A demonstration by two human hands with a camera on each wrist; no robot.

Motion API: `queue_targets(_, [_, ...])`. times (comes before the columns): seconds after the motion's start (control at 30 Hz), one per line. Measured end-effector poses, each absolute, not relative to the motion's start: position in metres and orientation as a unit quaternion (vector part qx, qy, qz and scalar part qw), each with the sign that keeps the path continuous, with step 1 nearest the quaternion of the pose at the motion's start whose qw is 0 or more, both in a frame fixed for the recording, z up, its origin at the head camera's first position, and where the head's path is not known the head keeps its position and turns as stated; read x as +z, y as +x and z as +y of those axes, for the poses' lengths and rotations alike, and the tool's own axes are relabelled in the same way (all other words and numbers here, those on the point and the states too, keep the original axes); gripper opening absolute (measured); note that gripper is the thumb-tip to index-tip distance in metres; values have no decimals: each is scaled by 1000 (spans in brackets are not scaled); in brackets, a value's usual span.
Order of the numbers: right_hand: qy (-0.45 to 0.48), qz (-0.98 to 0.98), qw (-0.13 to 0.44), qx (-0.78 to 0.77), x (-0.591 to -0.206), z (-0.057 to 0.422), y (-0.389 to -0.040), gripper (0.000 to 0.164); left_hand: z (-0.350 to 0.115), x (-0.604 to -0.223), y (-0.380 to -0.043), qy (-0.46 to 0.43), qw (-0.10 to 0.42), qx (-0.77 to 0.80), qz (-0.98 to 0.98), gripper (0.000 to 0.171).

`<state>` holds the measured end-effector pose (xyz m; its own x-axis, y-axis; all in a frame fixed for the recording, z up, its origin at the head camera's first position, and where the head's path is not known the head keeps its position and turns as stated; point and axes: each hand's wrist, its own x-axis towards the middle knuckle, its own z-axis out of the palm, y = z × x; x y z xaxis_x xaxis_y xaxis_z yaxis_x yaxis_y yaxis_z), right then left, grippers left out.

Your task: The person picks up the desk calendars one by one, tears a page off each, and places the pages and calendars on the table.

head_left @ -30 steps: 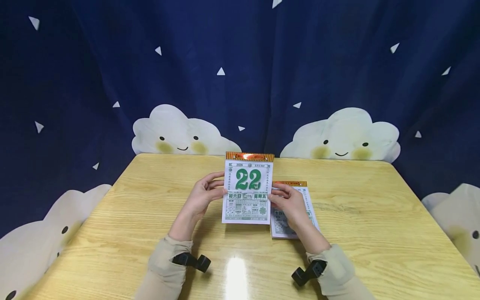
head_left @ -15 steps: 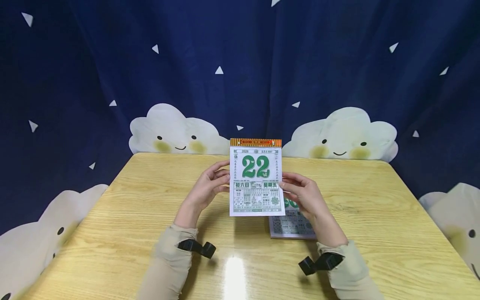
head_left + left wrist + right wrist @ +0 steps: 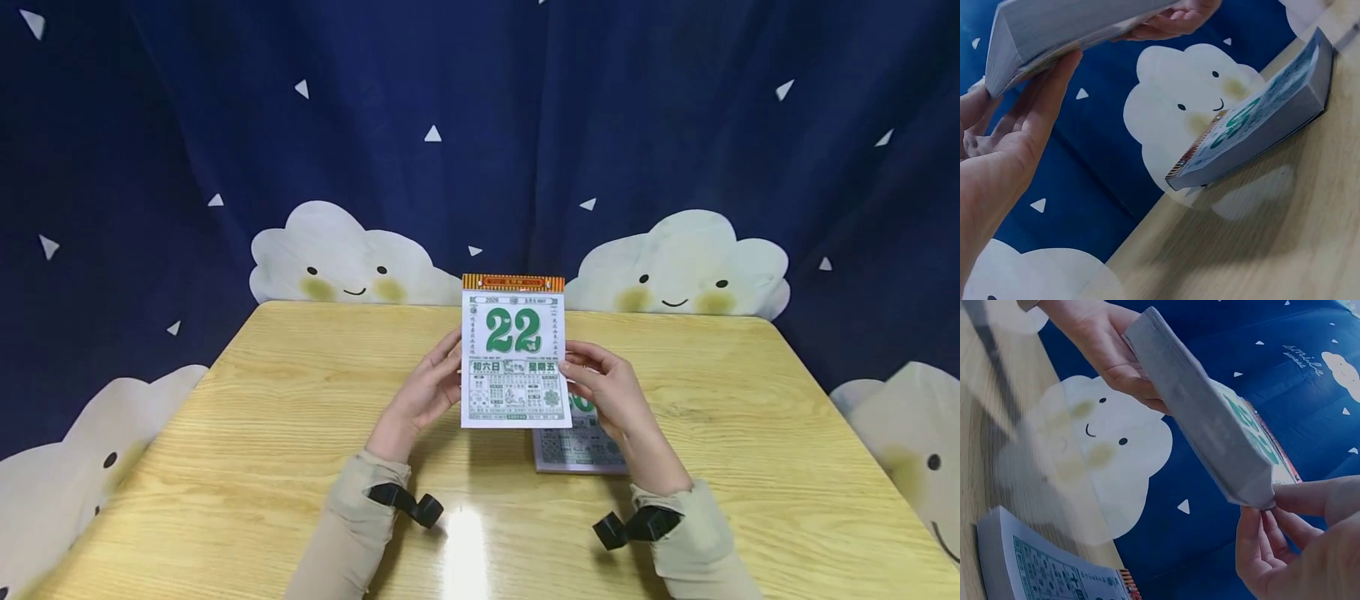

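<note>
Raised above the table, a tear-off calendar (image 3: 516, 392) faces the head camera with a large green 22 under an orange-and-red striped header. My left hand (image 3: 422, 396) supports it at its left edge, fingers reaching behind the block; the left wrist view shows these fingers (image 3: 1041, 106) along its underside. At the right edge, my right hand (image 3: 617, 392) pinches the block between thumb and fingers, clearest in the right wrist view. Below and to the right lies a second tear-off calendar (image 3: 577, 454), partly covered in the head view by the held one and my right hand.
The light wooden table (image 3: 315, 400) spreads out beneath both hands. A dark blue curtain (image 3: 375, 50) with white triangles and smiling clouds hangs behind it. Black cameras (image 3: 637, 527) are strapped to both wrists.
Both hands have lifted the 22 calendar and shifted it a little to the right. My left fingers have slid further behind its edge. The second calendar has stayed on the table.
</note>
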<state>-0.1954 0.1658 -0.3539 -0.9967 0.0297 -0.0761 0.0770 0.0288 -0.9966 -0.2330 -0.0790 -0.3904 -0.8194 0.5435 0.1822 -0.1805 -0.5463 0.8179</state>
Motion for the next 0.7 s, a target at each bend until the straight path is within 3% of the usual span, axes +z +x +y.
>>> queue_targets(0.2, [3, 765, -26, -643, -352, 161, -193, 37, -79, -394, -234, 223, 201, 866, 400, 43])
queue_targets(0.6, [-1, 767, -42, -641, -345, 155, -185, 37, -81, -393, -233, 245, 210, 865, 384, 39])
queue_targets(0.7, [-49, 821, -95, -561, -346, 157, -182, 42, -80, -394, -234, 248, 205, 866, 384, 38])
